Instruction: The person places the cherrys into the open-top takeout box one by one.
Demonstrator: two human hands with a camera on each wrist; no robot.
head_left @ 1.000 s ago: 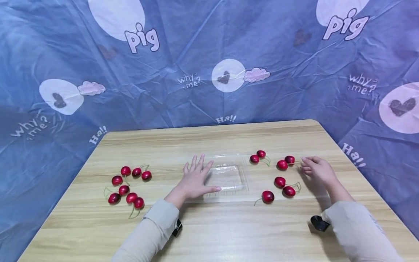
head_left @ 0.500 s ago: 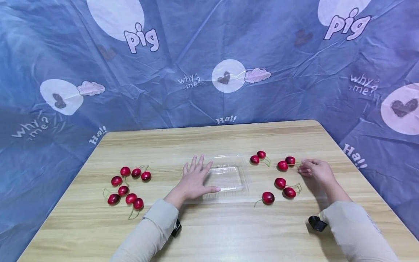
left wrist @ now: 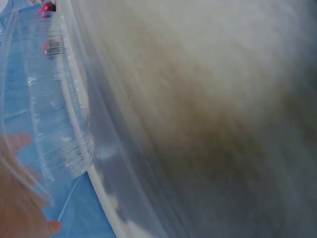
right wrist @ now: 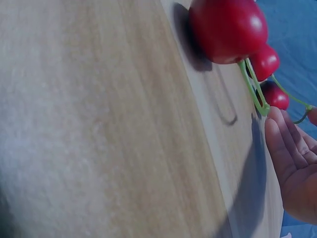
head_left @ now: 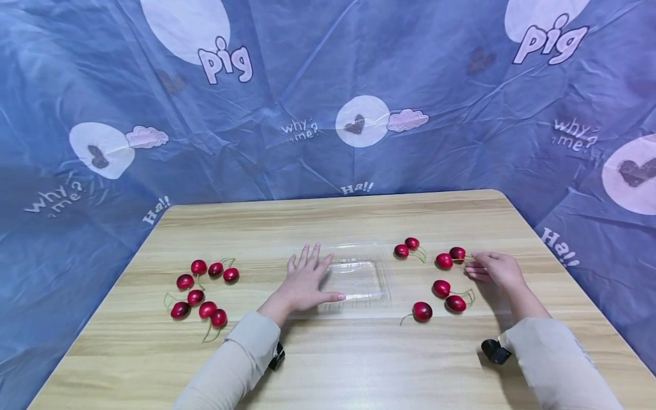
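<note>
My left hand [head_left: 303,280] lies with spread fingers over the left side of a clear plastic container [head_left: 356,279] in the middle of the table. In the left wrist view, fingers [left wrist: 20,208] show against the container's clear wall [left wrist: 54,104]. On the right, my right hand [head_left: 499,273] pinches the green stems of a pair of red cherries [head_left: 444,261], which sit close over the tabletop. In the right wrist view, the fingertips [right wrist: 275,115] are beside the joined stems of a nearer cherry pair [right wrist: 228,29]; the pinched stems reach the right edge.
Another cherry pair [head_left: 402,251] lies behind the container's right side, and a single cherry [head_left: 422,311] lies nearer. Several cherries with stems [head_left: 196,297] are grouped at the left of the wooden table [head_left: 328,364]. A blue printed cloth [head_left: 287,68] hangs behind.
The right hand has shifted very slightly toward the cherry stems. The left hand stays in place on the container, and the head view has tilted a little.
</note>
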